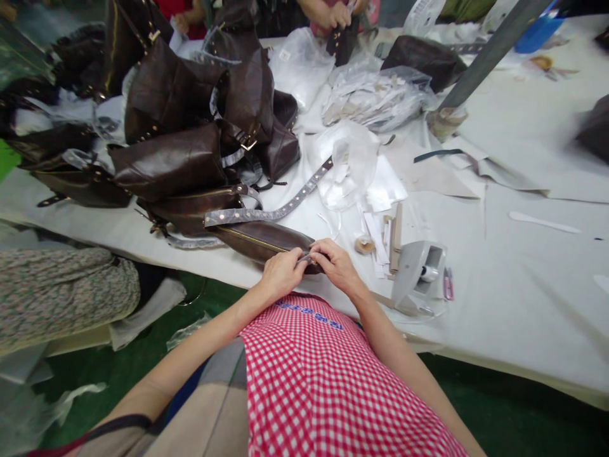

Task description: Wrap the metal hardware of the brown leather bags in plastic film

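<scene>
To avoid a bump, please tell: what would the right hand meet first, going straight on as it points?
Most likely the left hand, directly ahead at the end of the brown bag; depth there is unclear.

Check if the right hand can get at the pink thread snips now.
Likely yes, but not straight across: the tape dispenser stands between the right hand and the pink thread snips. The hand is also busy at the end of the brown bag.
</scene>
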### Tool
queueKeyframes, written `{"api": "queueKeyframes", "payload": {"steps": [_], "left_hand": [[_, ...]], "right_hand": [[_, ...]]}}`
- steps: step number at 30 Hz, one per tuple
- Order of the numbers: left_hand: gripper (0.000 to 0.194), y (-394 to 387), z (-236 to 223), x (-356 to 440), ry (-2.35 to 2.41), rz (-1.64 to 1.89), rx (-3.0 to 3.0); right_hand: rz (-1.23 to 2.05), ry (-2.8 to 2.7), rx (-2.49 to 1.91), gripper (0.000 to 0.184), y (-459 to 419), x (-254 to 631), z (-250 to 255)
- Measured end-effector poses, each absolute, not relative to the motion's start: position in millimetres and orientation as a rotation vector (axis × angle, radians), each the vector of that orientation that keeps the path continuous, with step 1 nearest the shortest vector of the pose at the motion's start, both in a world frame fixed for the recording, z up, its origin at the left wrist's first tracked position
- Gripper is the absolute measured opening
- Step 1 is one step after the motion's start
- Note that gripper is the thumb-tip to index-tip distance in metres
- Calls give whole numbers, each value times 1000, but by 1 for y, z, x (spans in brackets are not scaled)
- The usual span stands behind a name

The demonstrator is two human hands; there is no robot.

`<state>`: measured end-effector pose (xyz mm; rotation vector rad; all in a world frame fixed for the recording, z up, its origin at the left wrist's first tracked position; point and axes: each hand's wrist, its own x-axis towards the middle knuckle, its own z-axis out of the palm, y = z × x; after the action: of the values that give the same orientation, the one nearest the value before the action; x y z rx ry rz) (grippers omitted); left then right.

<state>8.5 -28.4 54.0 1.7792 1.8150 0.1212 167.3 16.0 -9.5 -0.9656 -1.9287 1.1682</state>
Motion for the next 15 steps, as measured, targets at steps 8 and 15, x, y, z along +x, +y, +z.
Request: {"api": "queueKeyframes", "payload": {"steps": [8,15], "left_hand": [[18,-28,56,5,1911,125,1807],[18,-27,49,7,1878,207,1766]], "right_hand": [[921,-2011,-1036,15,7,161,-8],[974,-1907,-1044,15,4,157,-10]]}}
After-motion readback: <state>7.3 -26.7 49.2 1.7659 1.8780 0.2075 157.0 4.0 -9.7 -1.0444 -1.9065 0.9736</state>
